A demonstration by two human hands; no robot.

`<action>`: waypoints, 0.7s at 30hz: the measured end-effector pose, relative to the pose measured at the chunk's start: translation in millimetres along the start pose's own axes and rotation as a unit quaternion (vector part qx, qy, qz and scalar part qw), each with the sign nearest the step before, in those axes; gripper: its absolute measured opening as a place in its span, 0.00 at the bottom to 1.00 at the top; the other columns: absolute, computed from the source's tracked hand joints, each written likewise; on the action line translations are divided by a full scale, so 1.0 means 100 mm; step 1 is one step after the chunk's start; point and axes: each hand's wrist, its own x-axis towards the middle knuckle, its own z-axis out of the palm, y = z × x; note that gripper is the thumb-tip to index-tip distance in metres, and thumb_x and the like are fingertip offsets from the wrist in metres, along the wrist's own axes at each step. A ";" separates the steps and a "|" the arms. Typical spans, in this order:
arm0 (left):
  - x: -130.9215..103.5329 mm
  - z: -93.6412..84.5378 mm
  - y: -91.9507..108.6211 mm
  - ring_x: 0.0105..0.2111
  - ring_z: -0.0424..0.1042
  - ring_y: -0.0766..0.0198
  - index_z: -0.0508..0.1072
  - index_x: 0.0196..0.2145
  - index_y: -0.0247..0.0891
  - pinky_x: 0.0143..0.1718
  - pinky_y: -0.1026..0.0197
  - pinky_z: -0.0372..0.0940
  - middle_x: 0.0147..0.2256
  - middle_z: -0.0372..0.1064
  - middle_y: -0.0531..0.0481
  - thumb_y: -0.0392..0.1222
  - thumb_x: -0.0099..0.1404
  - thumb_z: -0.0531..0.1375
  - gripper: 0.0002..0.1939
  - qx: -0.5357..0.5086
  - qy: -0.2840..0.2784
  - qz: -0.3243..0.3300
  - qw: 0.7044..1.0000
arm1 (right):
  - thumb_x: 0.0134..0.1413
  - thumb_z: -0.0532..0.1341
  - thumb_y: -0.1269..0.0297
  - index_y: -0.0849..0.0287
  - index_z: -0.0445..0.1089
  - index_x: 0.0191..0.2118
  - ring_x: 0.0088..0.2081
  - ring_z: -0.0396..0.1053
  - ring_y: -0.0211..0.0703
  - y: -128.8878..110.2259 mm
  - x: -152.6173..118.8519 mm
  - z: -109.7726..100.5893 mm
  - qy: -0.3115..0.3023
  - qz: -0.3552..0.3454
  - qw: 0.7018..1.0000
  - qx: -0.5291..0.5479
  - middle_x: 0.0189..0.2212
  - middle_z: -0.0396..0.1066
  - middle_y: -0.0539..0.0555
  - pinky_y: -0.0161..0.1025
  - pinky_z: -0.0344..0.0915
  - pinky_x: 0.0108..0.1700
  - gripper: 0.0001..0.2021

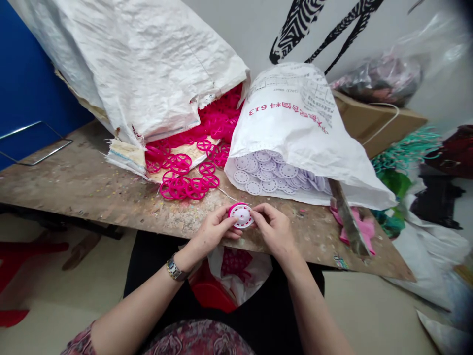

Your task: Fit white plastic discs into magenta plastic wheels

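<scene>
White disc [242,212] faced up between grips, pink ring [232,209] behind; left grip [211,231] pinched left side, right grip [276,230] met right edge, closure unclear.

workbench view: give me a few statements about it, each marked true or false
1. The left hand and right hand both touch one white disc. True.
2. The wristwatch is on the right wrist. False: it is on the left wrist.
3. The printed sack has loose discs in its mouth. True.
4. The pink spoked rings spill from the printed sack. False: they spill from the plain sack.
</scene>
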 end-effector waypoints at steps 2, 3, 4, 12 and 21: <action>0.00 0.03 -0.01 0.30 0.77 0.66 0.70 0.51 0.37 0.32 0.64 0.74 0.42 0.73 0.46 0.43 0.63 0.62 0.19 0.017 -0.005 0.005 1.000 | 0.61 0.57 0.59 0.56 0.70 0.31 0.31 0.70 0.43 -0.02 -0.04 0.01 0.025 -0.032 0.998 -0.047 0.28 0.72 0.51 0.38 0.64 0.35 0.10; 0.00 0.04 -0.01 0.30 0.77 0.66 0.70 0.51 0.38 0.32 0.63 0.74 0.42 0.73 0.46 0.43 0.63 0.62 0.19 0.022 -0.005 0.005 1.000 | 0.62 0.57 0.59 0.56 0.70 0.32 0.33 0.70 0.43 -0.03 -0.06 0.02 0.034 -0.045 0.997 -0.061 0.29 0.73 0.52 0.39 0.64 0.37 0.10; -0.01 0.05 -0.01 0.30 0.77 0.65 0.70 0.50 0.38 0.32 0.63 0.74 0.42 0.74 0.46 0.43 0.63 0.62 0.18 0.025 -0.004 0.003 1.000 | 0.62 0.56 0.60 0.56 0.70 0.32 0.34 0.70 0.43 -0.04 -0.07 0.03 0.042 -0.053 0.995 -0.068 0.30 0.73 0.52 0.39 0.64 0.38 0.10; -0.03 0.07 -0.02 0.32 0.77 0.63 0.70 0.51 0.39 0.35 0.61 0.74 0.42 0.74 0.46 0.44 0.64 0.61 0.18 0.029 -0.020 0.008 0.999 | 0.60 0.59 0.56 0.56 0.71 0.43 0.36 0.71 0.44 0.06 -0.13 0.03 0.035 -0.008 0.999 0.016 0.36 0.74 0.54 0.40 0.66 0.39 0.11; -0.06 0.08 0.03 0.38 0.73 0.61 0.71 0.51 0.41 0.38 0.61 0.71 0.44 0.71 0.46 0.47 0.69 0.56 0.16 0.148 -0.075 0.093 0.982 | 0.58 0.61 0.58 0.56 0.74 0.39 0.34 0.72 0.43 -0.03 -0.22 0.02 0.014 0.014 0.994 0.105 0.33 0.76 0.51 0.37 0.67 0.37 0.09</action>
